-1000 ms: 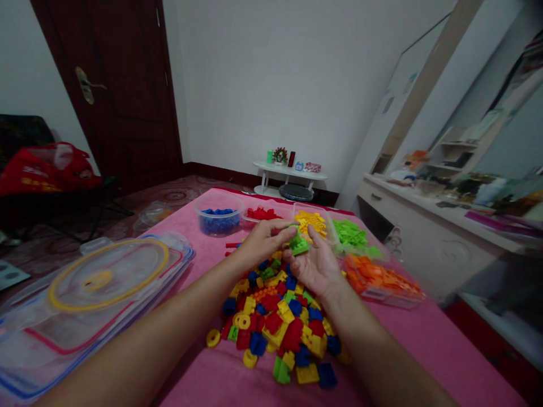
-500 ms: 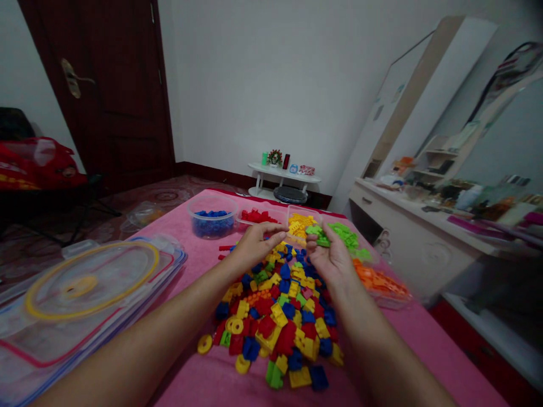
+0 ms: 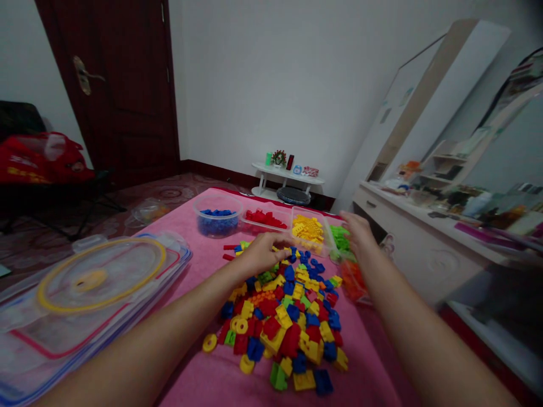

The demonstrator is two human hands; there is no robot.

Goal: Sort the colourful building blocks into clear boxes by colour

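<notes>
A heap of mixed bricks in red, yellow, blue and green lies on the pink cloth. My left hand rests on the far edge of the heap, fingers curled down onto the bricks; what they pinch is hidden. My right hand hovers palm down over the tub of green bricks, fingers stretched out, with nothing visible in them. Beyond the heap stand a round tub of blue bricks, a tub of red bricks and a tub of yellow bricks. A tub of orange bricks shows under my right forearm.
Stacked clear lids with coloured rims lie on the left of the cloth. A white dresser with clutter stands at the right. A small white side table is by the far wall, a dark door at the left.
My right hand, which held green bricks above the heap, has moved right and away to above the green tub and no longer shows them. The left hand has dropped onto the heap.
</notes>
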